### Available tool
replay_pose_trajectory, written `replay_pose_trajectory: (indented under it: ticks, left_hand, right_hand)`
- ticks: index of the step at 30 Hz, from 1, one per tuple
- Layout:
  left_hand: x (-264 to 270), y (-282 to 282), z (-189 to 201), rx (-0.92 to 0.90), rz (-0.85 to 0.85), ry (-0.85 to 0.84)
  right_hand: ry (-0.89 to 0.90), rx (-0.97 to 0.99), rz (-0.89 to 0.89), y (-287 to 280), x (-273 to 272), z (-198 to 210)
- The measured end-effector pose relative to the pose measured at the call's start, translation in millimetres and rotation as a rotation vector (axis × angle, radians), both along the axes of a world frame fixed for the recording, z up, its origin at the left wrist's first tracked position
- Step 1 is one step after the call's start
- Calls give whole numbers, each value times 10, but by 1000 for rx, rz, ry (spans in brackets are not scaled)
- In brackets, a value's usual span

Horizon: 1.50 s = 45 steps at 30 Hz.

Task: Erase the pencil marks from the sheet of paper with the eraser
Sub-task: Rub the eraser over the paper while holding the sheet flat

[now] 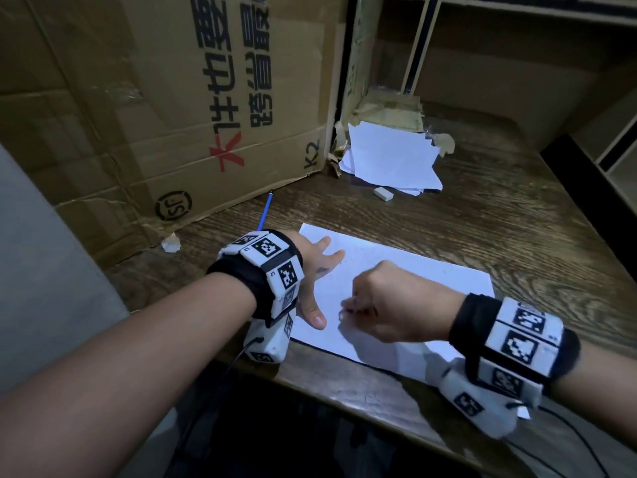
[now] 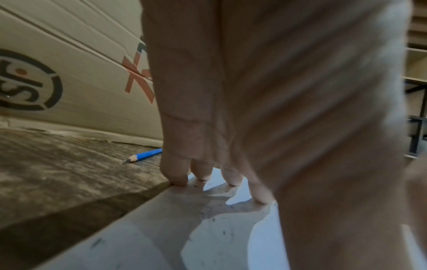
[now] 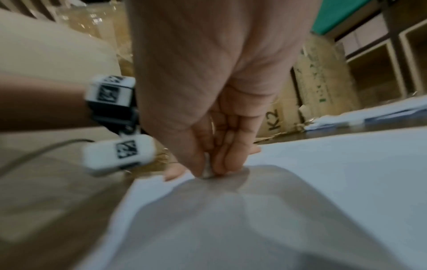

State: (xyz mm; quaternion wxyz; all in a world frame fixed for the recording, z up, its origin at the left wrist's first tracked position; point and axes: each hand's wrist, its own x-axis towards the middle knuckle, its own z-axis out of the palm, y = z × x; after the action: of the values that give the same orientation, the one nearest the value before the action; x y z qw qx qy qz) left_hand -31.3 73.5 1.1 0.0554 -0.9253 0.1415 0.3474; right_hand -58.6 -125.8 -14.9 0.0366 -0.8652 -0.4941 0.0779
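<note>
A white sheet of paper (image 1: 431, 288) lies on the dark wooden desk (image 1: 499, 229). My left hand (image 1: 317, 270) lies flat on the sheet's left part with straight fingers holding it down; in the left wrist view its fingertips (image 2: 203, 175) press the paper (image 2: 208, 237), which shows faint grey smudges. My right hand (image 1: 375, 305) is curled and pinches a small white eraser (image 1: 342, 315) against the sheet; the right wrist view shows the eraser (image 3: 208, 173) between thumb and fingers, touching the paper (image 3: 323, 182). Faint pencil marks (image 1: 348, 261) lie near the left fingertips.
A blue pencil (image 1: 265, 212) lies left of the sheet by a large cardboard box (image 1: 155, 98). A second white eraser (image 1: 382, 194) sits beside a pile of loose papers (image 1: 389, 160) at the back. A crumpled paper scrap (image 1: 171, 242) lies left. Shelves (image 1: 517, 46) stand behind.
</note>
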Motion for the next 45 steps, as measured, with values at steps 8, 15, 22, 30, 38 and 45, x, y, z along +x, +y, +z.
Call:
replay_pose_trajectory:
  ticks: [8, 15, 22, 30, 38, 45]
  left_hand:
    - [43, 14, -54, 21, -10, -23]
    - [16, -107, -30, 84, 10, -66]
    - [-10, -131, 19, 86, 18, -68]
    - [-52, -190, 105, 69, 43, -18]
    - [-45, -171, 54, 62, 55, -57]
    - [-49, -175, 38, 74, 59, -65]
  right_hand:
    - [-15, 58, -2, -97, -59, 18]
    - [-49, 72, -90, -196, 59, 44]
    - [-12, 47, -170, -207, 4, 88]
    - [-1, 37, -449, -467, 431, 113]
    - [-5, 46, -349, -202, 389, 114]
    - [-14, 133, -505, -321, 699, 37]
